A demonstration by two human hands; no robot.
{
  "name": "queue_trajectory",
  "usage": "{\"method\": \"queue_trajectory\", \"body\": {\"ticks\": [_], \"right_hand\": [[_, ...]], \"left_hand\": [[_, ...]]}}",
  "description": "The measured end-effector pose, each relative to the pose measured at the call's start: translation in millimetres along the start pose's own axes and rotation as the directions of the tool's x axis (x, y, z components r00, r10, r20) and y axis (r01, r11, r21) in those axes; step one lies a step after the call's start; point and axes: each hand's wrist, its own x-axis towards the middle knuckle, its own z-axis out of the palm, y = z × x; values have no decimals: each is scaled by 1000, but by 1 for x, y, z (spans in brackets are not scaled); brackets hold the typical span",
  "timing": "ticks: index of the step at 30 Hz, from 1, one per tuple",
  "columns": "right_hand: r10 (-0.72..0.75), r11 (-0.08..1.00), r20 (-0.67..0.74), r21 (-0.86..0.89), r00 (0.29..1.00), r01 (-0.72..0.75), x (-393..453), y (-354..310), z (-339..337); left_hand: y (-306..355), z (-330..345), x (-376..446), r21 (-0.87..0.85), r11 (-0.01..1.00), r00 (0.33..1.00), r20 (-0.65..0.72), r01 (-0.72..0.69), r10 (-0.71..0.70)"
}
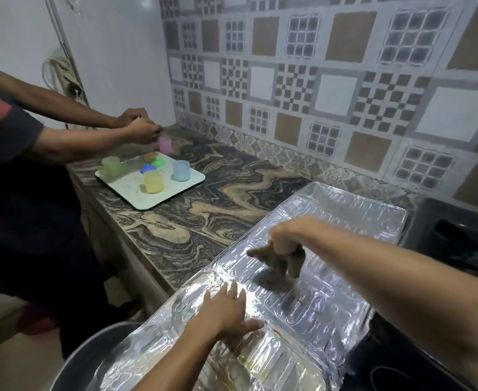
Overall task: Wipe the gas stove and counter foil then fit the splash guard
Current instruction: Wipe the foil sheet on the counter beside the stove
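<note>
The right hand (290,235) grips a brown cloth (277,266), bunched and hanging onto the silver foil (345,215) that covers the near right of the marbled surface (226,193). The left hand (229,311) lies flat on the foil with fingers spread. Far left, another person's hands (139,125) work over a tray (187,184) of coloured cups.

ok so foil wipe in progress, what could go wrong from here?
1. The foil is thin and embossed; the cloth gripped in the right hand could snag and tear it.
2. Only the left hand, pressed flat, pins the sheet; its near edge overhangs the counter, so it may slide or crumple.
3. Orange streaks by the left thumb may smear rather than lift.
</note>
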Motion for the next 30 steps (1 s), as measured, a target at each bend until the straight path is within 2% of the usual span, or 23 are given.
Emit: {"method": "queue_trajectory", "body": {"ticks": [2, 6, 8, 12, 14, 18, 20, 25, 30], "right_hand": [[-70, 997, -92, -22, 993, 68, 2, -21, 17], [-160, 984, -68, -88, 985, 154, -2, -41, 53], [-137, 987, -40, -90, 990, 133, -14, -41, 53], [10, 984, 128, -175, 992, 13, -39, -25, 59], [73, 978, 137, -204, 988, -44, -43, -17, 70], [190, 982, 108, -27, 976, -188, -50, -17, 86], [177, 984, 121, -17, 977, -177, -54, -21, 89], [155, 982, 231, -141, 961, -124, -56, -23, 85], [166, 972, 191, -199, 967, -127, -58, -17, 63]], "left_hand": [[1, 0, 0, 0, 1000, 1000, 12, 6, -6], [2, -2, 0, -6, 1000, 1000, 6, 23, -23], [3, -1, 2, 11, 999, 999, 17, 35, -35], [4, -1, 2, 16, 999, 999, 28, 39, -39], [5, -1, 1, 15, 999, 999, 24, 37, -37], [5, -2, 2, -4, 999, 999, 33, 34, -34], [3, -2, 0, -10, 1000, 1000, 16, 20, -20], [-3, -1, -22, 7, 999, 995, -93, -40, 41], [-16, 14, -26, 7, 1000, 999, -39, 0, 0]]}}
